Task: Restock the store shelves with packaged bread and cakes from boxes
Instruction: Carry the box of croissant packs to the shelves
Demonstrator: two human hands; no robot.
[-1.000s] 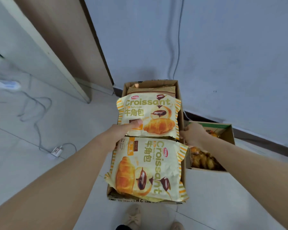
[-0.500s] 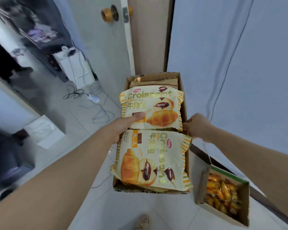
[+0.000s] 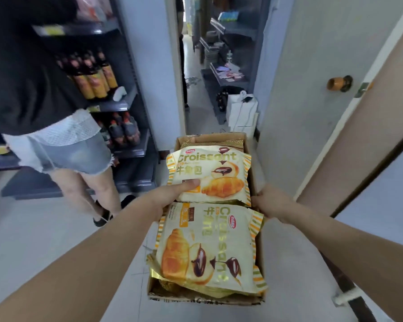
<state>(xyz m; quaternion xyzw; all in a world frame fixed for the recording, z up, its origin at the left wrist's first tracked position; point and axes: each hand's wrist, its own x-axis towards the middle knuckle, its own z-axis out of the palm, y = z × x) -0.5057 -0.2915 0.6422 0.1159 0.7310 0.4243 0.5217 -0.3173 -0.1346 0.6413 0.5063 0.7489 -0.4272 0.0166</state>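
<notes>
Lengthwise, box (image 3: 196, 299) points away between left grip (image 3: 165, 199), right grip (image 3: 273, 203).

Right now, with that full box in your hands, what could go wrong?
The near croissant pack lies unheld on top, jutting past the rim of the box; a tilt could slide it off. Only the thumb of the left hand pins the far pack. A person stands close ahead by the shelf, so the box might bump them.
</notes>
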